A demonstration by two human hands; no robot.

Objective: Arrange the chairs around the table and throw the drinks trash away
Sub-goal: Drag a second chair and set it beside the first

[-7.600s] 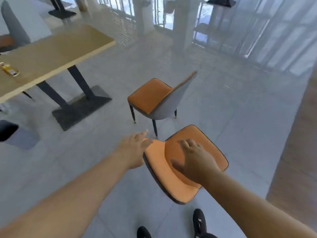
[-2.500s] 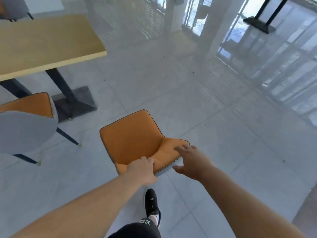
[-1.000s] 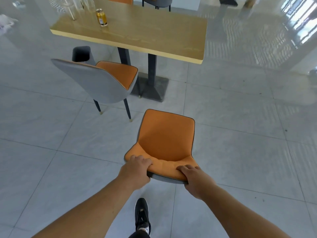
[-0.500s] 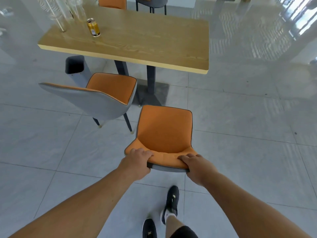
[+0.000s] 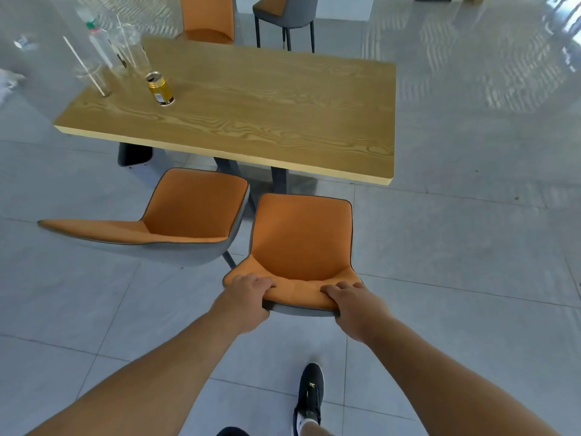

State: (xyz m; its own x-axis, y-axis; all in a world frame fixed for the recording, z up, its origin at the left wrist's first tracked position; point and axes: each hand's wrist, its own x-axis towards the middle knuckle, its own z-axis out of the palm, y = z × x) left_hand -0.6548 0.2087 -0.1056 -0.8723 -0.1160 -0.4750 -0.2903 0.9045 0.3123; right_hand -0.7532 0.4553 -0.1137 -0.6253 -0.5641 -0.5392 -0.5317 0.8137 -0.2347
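An orange chair (image 5: 301, 234) with a grey shell faces the wooden table (image 5: 251, 121), its seat front close to the table's near edge. My left hand (image 5: 248, 297) and my right hand (image 5: 355, 306) both grip the top of its backrest. A second orange chair (image 5: 188, 206) stands just left of it, turned at an angle. On the table's far left corner stand a gold drink can (image 5: 160, 89), a clear plastic bottle (image 5: 100, 45) and clear cups with straws (image 5: 94, 73).
Two more chairs, an orange chair (image 5: 209, 17) and a grey chair (image 5: 286, 11), stand beyond the table's far side. A dark bin (image 5: 133, 154) sits on the floor under the table's left end. Grey tiled floor spreads to the right. My black shoe (image 5: 309, 394) is below.
I have walked the held chair forward toward the table; its seat now sits near the table's edge, beside the angled chair. Both hands keep their grip on the backrest.
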